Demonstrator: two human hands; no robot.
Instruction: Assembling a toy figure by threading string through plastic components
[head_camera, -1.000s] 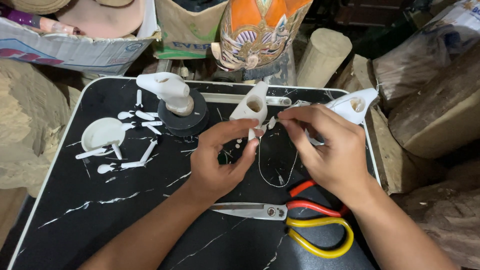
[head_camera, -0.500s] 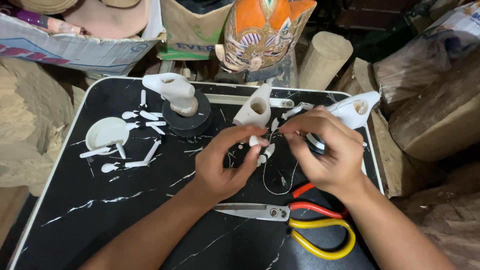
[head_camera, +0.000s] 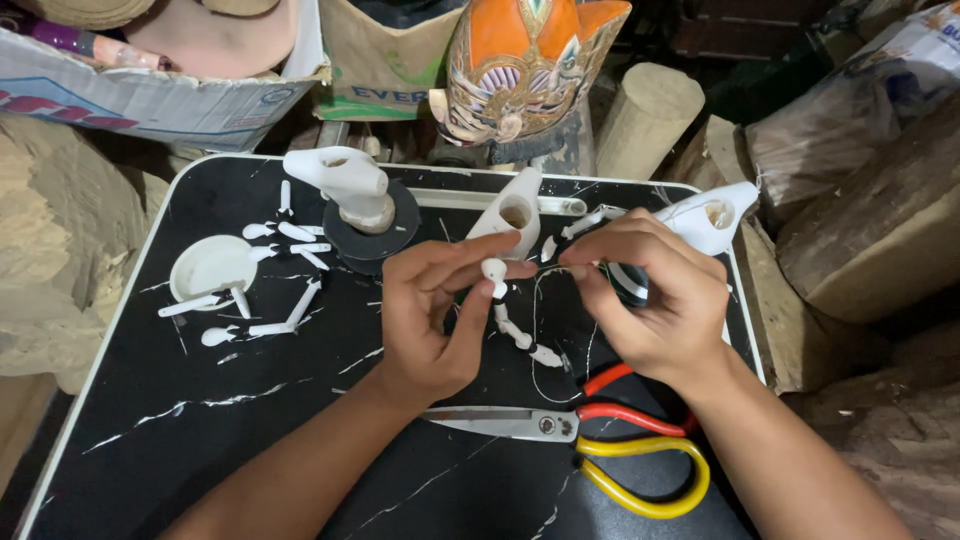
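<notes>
While the left hand (head_camera: 432, 318) pinches a small white bead (head_camera: 494, 268) between thumb and forefinger, the right hand (head_camera: 655, 300) grips a thin wire (head_camera: 537, 330) that loops down beside a hanging string of white pieces (head_camera: 520, 335). Both hands hover above the scissors (head_camera: 590, 440), which lie flat on the black marble-patterned table (head_camera: 200, 430). Far left of the scissors sits a shallow white dish (head_camera: 210, 266) among scattered white bits; beyond them stands a white carved piece (head_camera: 512, 212)
</notes>
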